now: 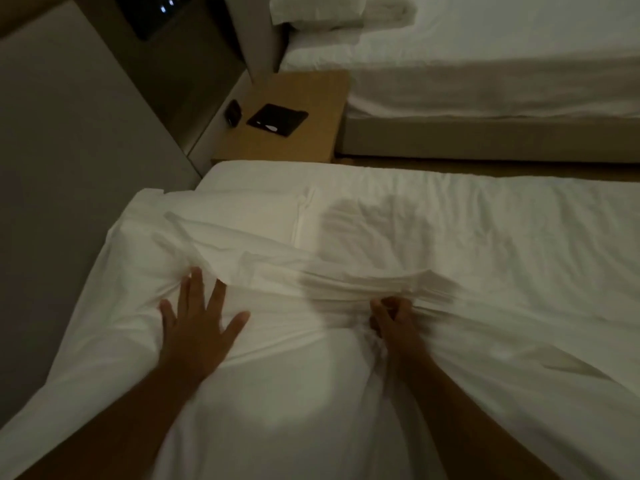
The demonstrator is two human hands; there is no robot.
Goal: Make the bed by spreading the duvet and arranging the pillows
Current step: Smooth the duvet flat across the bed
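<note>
Reaches down over a bed point(311, 171) in a dim room and works the white duvet point(311, 393) with both bare hands. Presses the left hand point(199, 327) flat on the cloth, fingers straight and spread wide, just short of the duvet's rumpled top edge. Clamps the right hand point(391, 320) on a bunched fold of the same duvet, fingers curled tight around the gathered cloth, with creases fanning out from the grip. Holds the two hands apart, with a bright patch of light on the cloth between the forearms.

Covers most of the mattress with the duvet, its top edge folded and wrinkled across the near side of a white pillow point(239, 216) at the head end, beside the grey wall panel point(69, 133).

Beyond the bed, a wooden nightstand point(294, 147) with a flat dark item point(277, 119) and, nearer the wall, a smaller dark item point(232, 112); too dim to tell what either is. Farther right, across a strip of floor point(485, 171), a second bed point(485, 81) in white linen, with pillows point(329, 12) piled at its head.
</note>
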